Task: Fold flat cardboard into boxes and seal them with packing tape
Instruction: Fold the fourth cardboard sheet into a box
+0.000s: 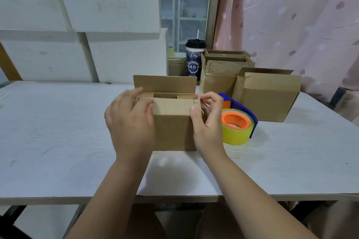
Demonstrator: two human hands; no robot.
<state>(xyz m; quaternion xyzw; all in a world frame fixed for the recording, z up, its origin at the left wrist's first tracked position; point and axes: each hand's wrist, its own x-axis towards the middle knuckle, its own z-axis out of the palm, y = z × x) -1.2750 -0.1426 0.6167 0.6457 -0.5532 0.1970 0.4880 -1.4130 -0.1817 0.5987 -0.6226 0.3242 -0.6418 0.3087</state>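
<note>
Dark blue patterned cup (194, 60) with black lid and white straw, standing at the far edge of my white table (58, 132), window (186, 6) just behind the cup, pink flowered curtain (291, 25) to its right, white boards (77, 25) leaning to its left.

White table (58, 122), cardboard box (172, 128) at middle, tape dispenser (237, 132) just beside, open boxes (270, 101) behind.

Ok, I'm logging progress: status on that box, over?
Left hand grips box at its left end; right hand pinches near flap corner. Far flap upright, no tape visible. Tape dispenser just right of box.
</note>
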